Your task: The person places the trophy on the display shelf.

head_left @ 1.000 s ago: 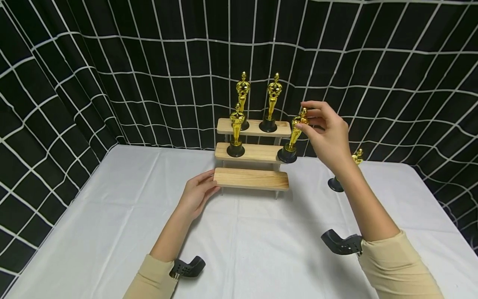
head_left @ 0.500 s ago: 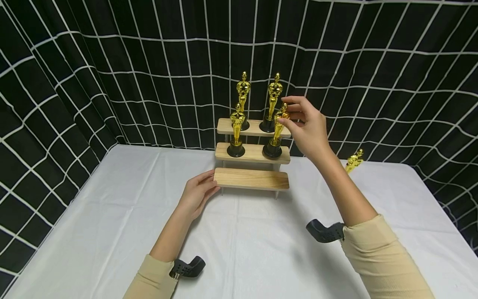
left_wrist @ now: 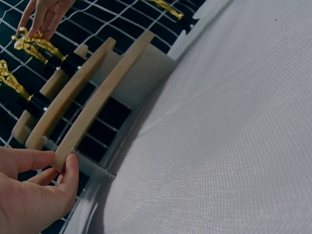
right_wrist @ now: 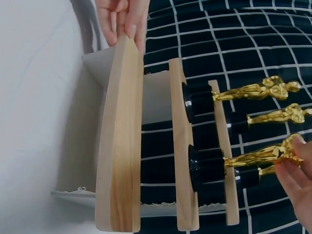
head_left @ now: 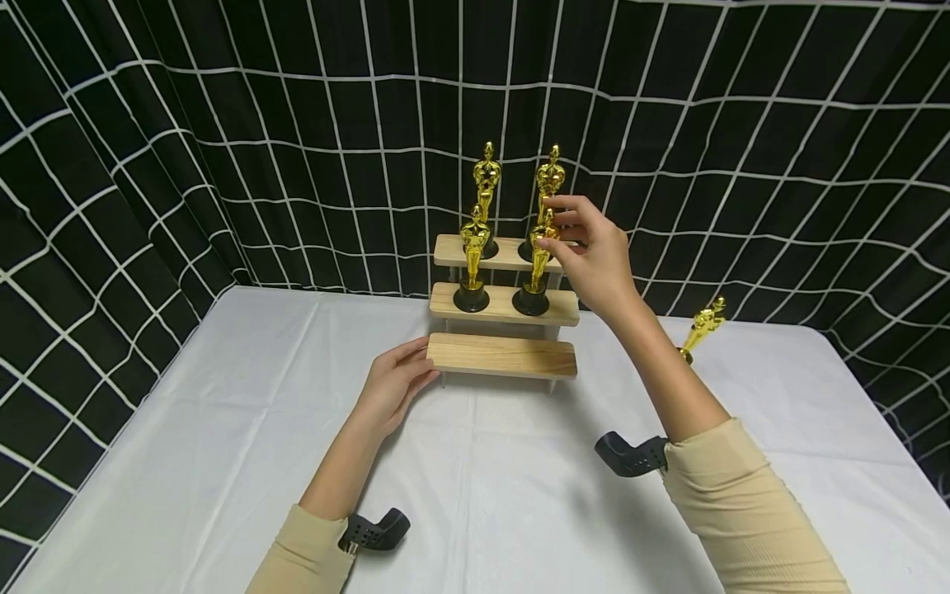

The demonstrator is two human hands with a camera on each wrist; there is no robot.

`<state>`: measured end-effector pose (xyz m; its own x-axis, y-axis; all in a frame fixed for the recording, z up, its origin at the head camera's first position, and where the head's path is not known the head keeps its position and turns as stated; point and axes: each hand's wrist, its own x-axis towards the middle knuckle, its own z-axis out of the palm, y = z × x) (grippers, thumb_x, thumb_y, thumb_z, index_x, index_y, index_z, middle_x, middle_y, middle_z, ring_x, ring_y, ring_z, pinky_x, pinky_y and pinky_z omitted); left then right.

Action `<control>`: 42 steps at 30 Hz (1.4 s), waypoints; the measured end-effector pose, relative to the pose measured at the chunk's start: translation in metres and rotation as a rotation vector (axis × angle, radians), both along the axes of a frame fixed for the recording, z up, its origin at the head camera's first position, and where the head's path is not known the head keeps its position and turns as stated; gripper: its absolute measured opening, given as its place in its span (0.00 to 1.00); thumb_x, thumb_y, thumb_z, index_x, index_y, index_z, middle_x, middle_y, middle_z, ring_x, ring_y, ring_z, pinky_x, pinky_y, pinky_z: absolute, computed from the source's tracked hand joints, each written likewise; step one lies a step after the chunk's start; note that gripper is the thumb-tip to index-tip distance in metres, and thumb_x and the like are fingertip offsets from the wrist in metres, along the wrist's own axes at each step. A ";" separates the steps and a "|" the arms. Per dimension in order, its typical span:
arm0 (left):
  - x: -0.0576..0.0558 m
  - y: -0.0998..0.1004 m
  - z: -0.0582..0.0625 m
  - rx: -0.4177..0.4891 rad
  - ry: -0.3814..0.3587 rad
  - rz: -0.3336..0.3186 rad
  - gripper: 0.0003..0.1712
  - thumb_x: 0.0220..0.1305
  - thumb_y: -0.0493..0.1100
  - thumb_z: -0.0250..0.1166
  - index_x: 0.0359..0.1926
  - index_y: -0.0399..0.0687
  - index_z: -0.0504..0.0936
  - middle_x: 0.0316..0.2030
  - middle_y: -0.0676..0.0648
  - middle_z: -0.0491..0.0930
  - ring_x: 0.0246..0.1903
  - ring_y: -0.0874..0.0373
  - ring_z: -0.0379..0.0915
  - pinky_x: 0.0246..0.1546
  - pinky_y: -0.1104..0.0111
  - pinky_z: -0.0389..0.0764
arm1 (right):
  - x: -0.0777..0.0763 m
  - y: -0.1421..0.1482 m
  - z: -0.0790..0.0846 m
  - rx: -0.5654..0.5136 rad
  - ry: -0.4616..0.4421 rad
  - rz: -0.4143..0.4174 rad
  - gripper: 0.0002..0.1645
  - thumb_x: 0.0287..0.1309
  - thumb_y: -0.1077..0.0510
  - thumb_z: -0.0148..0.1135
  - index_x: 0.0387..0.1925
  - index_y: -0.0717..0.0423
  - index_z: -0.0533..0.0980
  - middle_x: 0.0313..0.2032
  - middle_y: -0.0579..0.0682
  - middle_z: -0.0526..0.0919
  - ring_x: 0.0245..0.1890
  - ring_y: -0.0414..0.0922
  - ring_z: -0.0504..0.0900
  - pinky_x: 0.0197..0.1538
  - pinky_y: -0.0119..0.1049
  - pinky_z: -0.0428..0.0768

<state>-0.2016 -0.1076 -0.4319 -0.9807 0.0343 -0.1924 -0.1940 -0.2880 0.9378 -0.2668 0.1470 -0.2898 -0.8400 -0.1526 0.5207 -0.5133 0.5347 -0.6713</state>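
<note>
My right hand [head_left: 597, 256] pinches the upper body of a gold trophy statuette [head_left: 539, 262] between thumb and fingers. Its round black base [right_wrist: 195, 165] is at the middle shelf, right of a second statuette [head_left: 472, 247] that stands upright there. Two more, a left statuette [head_left: 486, 177] and a right statuette [head_left: 551, 175], stand on the top shelf; the hand partly covers the right one. At the lower left, my left hand [head_left: 393, 384] grips the end of the bottom shelf [head_left: 500, 355] of the three-step wooden display stand, thumb below the board in the left wrist view [left_wrist: 68, 175].
Another gold statuette [head_left: 703, 326] stands tilted-looking on the white cloth [head_left: 475, 495] to the right, its base partly behind the right forearm. A black curtain with white grid lines [head_left: 334, 165] hangs behind the stand. Each sleeve carries a black wrist mount [head_left: 631, 455].
My right hand has brought the statuette leftward from the right end of the middle shelf to a spot further in. The left hand keeps its grip on the bottom shelf.
</note>
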 end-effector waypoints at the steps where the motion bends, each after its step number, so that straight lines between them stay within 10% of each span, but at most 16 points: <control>1: 0.000 0.000 0.000 0.001 0.002 -0.001 0.30 0.75 0.24 0.54 0.76 0.26 0.63 0.72 0.29 0.67 0.68 0.40 0.70 0.58 0.73 0.86 | 0.000 0.000 0.000 0.001 -0.002 -0.002 0.28 0.68 0.69 0.68 0.67 0.61 0.75 0.54 0.65 0.84 0.51 0.59 0.87 0.45 0.22 0.82; 9: 0.000 0.000 0.000 0.002 0.005 -0.001 0.30 0.75 0.24 0.53 0.75 0.25 0.64 0.72 0.29 0.67 0.67 0.41 0.70 0.58 0.73 0.86 | 0.000 0.003 -0.004 -0.024 -0.004 -0.005 0.32 0.68 0.68 0.68 0.71 0.59 0.72 0.57 0.64 0.84 0.53 0.59 0.86 0.57 0.49 0.89; 18: 0.000 0.000 -0.001 -0.005 0.001 0.000 0.30 0.75 0.24 0.54 0.76 0.26 0.64 0.71 0.29 0.68 0.67 0.41 0.71 0.59 0.72 0.86 | 0.012 0.017 -0.009 -0.063 0.011 -0.032 0.30 0.69 0.67 0.69 0.69 0.60 0.73 0.56 0.61 0.85 0.54 0.55 0.87 0.50 0.18 0.81; 27: 0.000 0.000 -0.001 -0.006 -0.001 0.003 0.30 0.75 0.24 0.54 0.76 0.27 0.64 0.71 0.29 0.68 0.68 0.41 0.71 0.59 0.72 0.86 | 0.032 0.035 -0.015 -0.084 0.029 -0.067 0.28 0.69 0.67 0.68 0.69 0.59 0.75 0.56 0.60 0.85 0.48 0.24 0.79 0.52 0.15 0.81; 42: 0.000 0.001 0.000 -0.007 -0.008 0.008 0.30 0.74 0.24 0.54 0.76 0.27 0.64 0.71 0.29 0.68 0.67 0.42 0.71 0.60 0.70 0.85 | 0.061 0.072 -0.035 -0.120 0.078 -0.153 0.29 0.65 0.74 0.68 0.67 0.65 0.75 0.53 0.64 0.84 0.46 0.22 0.79 0.51 0.11 0.80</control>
